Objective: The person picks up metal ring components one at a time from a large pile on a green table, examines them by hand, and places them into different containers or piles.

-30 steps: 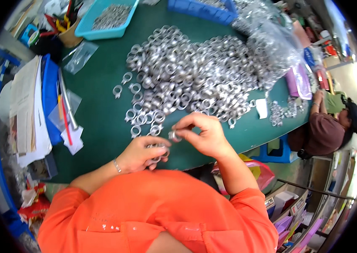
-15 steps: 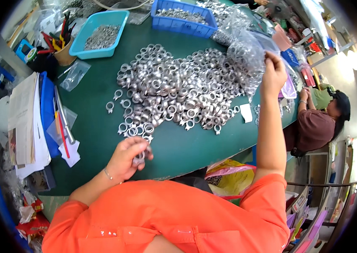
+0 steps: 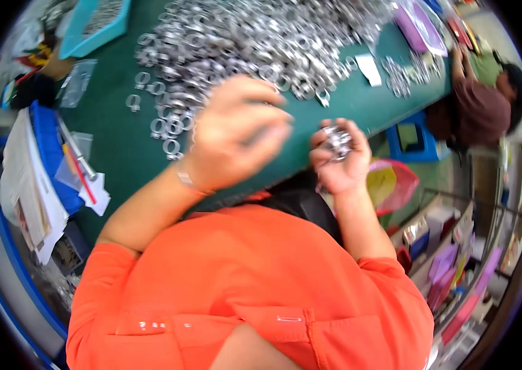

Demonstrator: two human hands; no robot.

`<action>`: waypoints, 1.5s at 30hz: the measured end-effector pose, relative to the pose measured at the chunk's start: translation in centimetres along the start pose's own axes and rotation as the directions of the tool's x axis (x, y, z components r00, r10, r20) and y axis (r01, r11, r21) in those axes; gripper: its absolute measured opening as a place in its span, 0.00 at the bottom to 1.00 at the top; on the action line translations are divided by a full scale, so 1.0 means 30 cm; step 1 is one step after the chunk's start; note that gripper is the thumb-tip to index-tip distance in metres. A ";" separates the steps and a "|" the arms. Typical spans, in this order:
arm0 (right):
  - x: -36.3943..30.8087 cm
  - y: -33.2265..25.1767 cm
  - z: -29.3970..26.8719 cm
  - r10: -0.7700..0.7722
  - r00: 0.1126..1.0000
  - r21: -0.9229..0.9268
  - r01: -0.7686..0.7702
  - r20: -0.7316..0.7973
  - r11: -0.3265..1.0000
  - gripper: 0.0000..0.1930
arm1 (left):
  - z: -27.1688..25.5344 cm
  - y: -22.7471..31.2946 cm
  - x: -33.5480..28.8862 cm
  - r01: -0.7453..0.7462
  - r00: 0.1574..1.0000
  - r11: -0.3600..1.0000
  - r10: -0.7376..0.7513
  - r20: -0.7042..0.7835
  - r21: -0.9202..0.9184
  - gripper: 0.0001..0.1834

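We've got our R hand (image 3: 346, 163) w/ palm facing up, fingers curled round a clump of small shiny metal pcs (image 3: 337, 144), near the front edge of the green table (image 3: 112, 117). Our L hand (image 3: 236, 132) is blurred, fingers half bent; we can't tell if it's pinching anything. It's in front of the near L part of the big pile of metal rings (image 3: 242, 40); a few loose rings (image 3: 133, 102) lie just L of that. R of the pile we see a white slip (image 3: 369, 69), then smaller metal parts (image 3: 398, 79) & a purple tray (image 3: 410, 28). Far L there's a turquoise basket (image 3: 97, 42) w/ small metal bits; nearer us, a stack of papers (image 3: 22, 179) beside a red pen (image 3: 83, 176). Off R, a co-worker (image 3: 477, 111) in a brown top & dark cap, nr a blue stool (image 3: 432, 147).
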State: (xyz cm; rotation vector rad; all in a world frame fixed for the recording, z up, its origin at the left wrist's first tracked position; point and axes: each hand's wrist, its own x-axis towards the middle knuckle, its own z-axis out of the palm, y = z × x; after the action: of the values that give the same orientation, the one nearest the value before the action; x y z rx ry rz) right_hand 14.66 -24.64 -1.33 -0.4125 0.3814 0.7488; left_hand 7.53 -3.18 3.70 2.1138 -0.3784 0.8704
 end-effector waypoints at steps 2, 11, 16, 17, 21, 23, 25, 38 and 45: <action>-0.074 -0.148 -0.149 -0.209 0.976 0.040 0.212 -0.067 0.976 0.06 | -0.057 -0.041 -0.067 0.233 0.971 0.972 -0.232 -0.052 0.011 0.06; -0.212 -0.428 -0.957 -0.466 0.442 -0.399 0.242 -0.767 0.885 0.27 | -0.293 -0.199 -0.234 0.746 0.639 0.660 -0.746 -0.188 -0.086 0.09; -0.093 -0.431 -0.745 -0.988 0.085 -0.991 0.038 0.130 -0.127 0.13 | -0.394 -0.125 -0.250 0.763 0.424 0.494 -0.869 0.255 0.416 0.44; -0.055 -0.325 -0.510 -0.953 0.174 -0.948 0.247 0.248 -0.201 0.13 | -0.382 -0.106 -0.278 0.761 0.404 0.498 -0.865 0.296 0.416 0.44; -0.010 -0.033 -0.046 -0.178 0.673 -0.674 0.608 0.718 -0.419 0.04 | -0.237 -0.068 -0.309 0.630 0.643 0.700 -0.713 0.278 0.336 0.30; 0.046 0.123 0.062 0.176 0.528 -0.434 0.812 0.831 -0.390 0.07 | -0.167 -0.072 -0.318 0.621 0.718 0.750 -0.660 0.219 0.228 0.23; 0.102 0.232 0.090 0.294 0.510 -0.374 0.831 0.808 -0.412 0.10 | -0.116 -0.084 -0.321 0.617 0.745 0.768 -0.641 0.185 0.175 0.19; 0.132 0.271 0.029 -0.016 0.757 -0.754 0.649 0.654 -0.101 0.10 | -0.073 -0.028 -0.347 0.772 0.580 0.402 -0.763 0.286 -0.493 0.05; 0.140 0.306 0.057 0.008 0.686 -0.576 0.616 0.727 -0.537 0.12 | -0.104 -0.050 -0.360 0.712 0.553 0.394 -0.825 0.118 -0.582 0.07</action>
State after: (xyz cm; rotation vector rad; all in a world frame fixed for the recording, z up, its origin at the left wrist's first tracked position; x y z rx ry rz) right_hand 11.20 -15.36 -3.90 -2.0306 -1.1451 0.0948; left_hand -0.86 -0.10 -3.28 1.3319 0.4327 0.2937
